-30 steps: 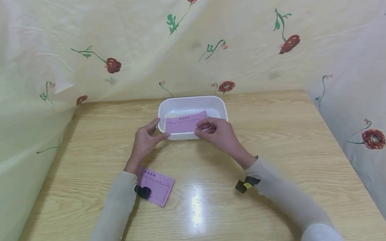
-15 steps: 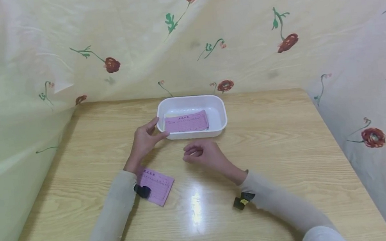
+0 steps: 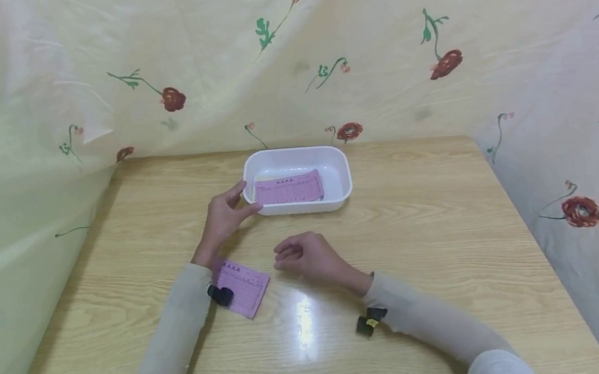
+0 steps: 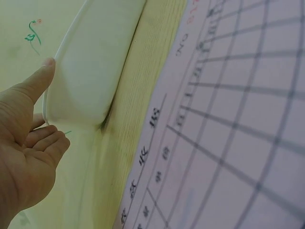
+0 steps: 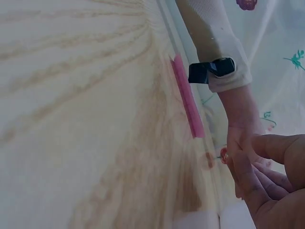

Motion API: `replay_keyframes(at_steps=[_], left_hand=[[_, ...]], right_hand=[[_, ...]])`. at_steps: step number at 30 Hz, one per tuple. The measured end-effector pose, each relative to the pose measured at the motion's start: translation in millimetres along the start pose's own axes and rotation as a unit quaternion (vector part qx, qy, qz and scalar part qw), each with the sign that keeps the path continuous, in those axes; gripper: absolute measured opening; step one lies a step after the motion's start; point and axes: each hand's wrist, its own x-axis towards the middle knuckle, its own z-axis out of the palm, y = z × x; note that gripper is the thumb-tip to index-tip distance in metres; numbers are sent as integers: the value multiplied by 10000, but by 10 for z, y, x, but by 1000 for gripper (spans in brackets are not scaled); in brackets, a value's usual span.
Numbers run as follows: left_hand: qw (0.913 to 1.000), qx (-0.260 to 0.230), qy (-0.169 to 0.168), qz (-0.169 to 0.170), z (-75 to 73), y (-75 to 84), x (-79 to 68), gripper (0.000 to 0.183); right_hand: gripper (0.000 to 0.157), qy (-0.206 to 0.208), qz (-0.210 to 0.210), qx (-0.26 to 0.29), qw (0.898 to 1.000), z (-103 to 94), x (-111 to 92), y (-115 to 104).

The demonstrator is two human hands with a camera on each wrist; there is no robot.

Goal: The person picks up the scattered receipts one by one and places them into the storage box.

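A white plastic box (image 3: 337,190) stands at the back of the table with pink printed slips (image 3: 289,189) lying in it, a pale yellow edge showing behind them. My left hand (image 3: 224,216) holds the box's front left corner, thumb on the front rim and fingers at the left side. Another stack of pink slips (image 3: 246,290) lies on the table beside my left wrist, partly hidden by the wrist camera; its printed grid fills much of the left wrist view. My right hand (image 3: 307,258), fingers loosely bent and holding nothing, is over the table just right of this stack.
The wooden table (image 3: 433,209) has a bright glare patch in front of the stack. A flowered cloth (image 3: 220,55) hangs behind and along both sides. Black wrist cameras sit on both sleeves, the left camera (image 3: 221,296) overlapping the stack.
My right hand has let go of the slips in the box and moved toward me and left, over the table near the other stack. The left hand has stayed at the box corner.
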Motion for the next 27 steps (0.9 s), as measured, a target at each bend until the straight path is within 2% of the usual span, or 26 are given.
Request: replay_keyframes(at_steps=[10,16,22,27], left_hand=[[10000,64,-21,71,-8,15,-1,80],[9998,103,4,170,-12,19,-7,80],[9999,58,13,111,-2,-3,8,77],[9999,62,25,100,-4,-13,2,77]], right_hand=[[28,-440,90,-350,9984,119,2,33],[27,-589,60,-343,9977,157,-20,26],[32,-847,239,-240,9958,191,-17,32],[32,-1070,156,-298,9937,202,-13,22]])
